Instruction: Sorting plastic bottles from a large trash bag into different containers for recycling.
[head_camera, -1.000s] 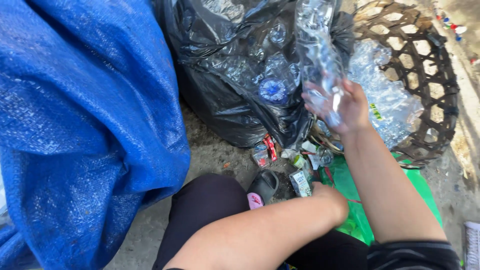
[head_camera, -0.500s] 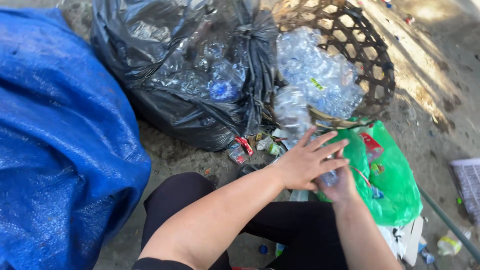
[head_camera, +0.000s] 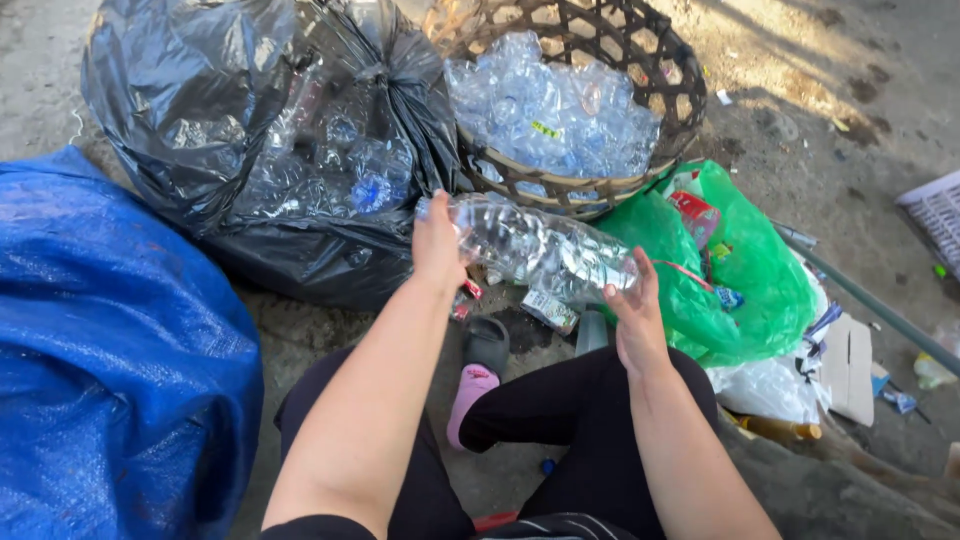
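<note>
1. The left hand (head_camera: 438, 243) is closed around one end of a crushed clear plastic bottle (head_camera: 545, 255); the right hand (head_camera: 632, 318) takes the other end, fingers half open and curled up against the crumpled wall. The bottle lies level between them, above the person's knees.
2. Just below the bottle, on the concrete ground (head_camera: 800, 90), lie loose labels and scraps (head_camera: 548, 310), beside a foot in a pink and grey sandal (head_camera: 478, 375).
3. To the right, touching the right hand's far side, sits a green plastic bag (head_camera: 760, 290) with coloured wrappers in it.
4. To the left a blue woven sack (head_camera: 110, 350) bulges by the left knee.
5. Farther off, a black bin bag (head_camera: 230, 130) full of clear bottles leans against a woven basket (head_camera: 640, 60) heaped with crushed ones.
6. Risk, as I judge it: the right hand's hold looks light, so the slick, springy bottle could slip or twist free and drop among the scraps; a torn plastic edge could also nick a bare finger.
</note>
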